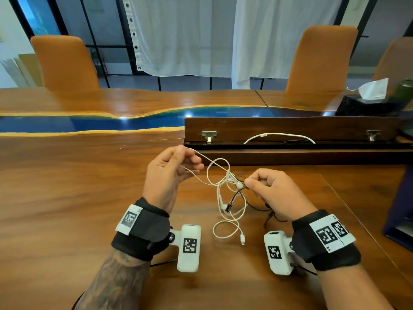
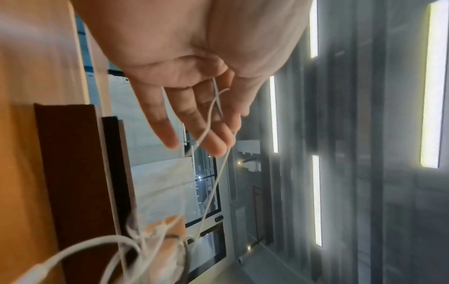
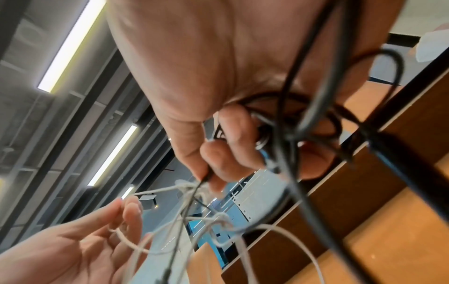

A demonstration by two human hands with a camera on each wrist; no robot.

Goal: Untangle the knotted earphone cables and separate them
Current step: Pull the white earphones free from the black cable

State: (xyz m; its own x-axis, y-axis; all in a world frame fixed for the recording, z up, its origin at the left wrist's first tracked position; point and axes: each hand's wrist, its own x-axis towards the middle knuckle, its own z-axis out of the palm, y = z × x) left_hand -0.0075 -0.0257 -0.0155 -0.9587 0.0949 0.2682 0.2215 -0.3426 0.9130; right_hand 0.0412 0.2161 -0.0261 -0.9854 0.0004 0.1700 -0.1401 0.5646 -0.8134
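Note:
A white earphone cable (image 1: 218, 168) and a black earphone cable (image 1: 252, 204) are knotted together (image 1: 232, 179) and held above the wooden table (image 1: 67, 186). My left hand (image 1: 183, 153) pinches a white strand and holds it up to the left; the strand runs across its fingers (image 2: 209, 119). My right hand (image 1: 248, 183) pinches the black cable just beside the knot (image 3: 206, 178), and black loops (image 3: 291, 107) are gathered in its curled fingers. The rest of the white cable hangs down in loops. Its plug (image 1: 242, 239) lies on the table between my wrists.
Just behind my hands an open wooden hatch (image 1: 290, 128) in the table holds another white cable (image 1: 279, 136). A tissue box (image 1: 368, 99) and a dark green bottle (image 1: 402, 90) stand at the far right. Two orange chairs (image 1: 64, 61) (image 1: 321, 57) face me across the table.

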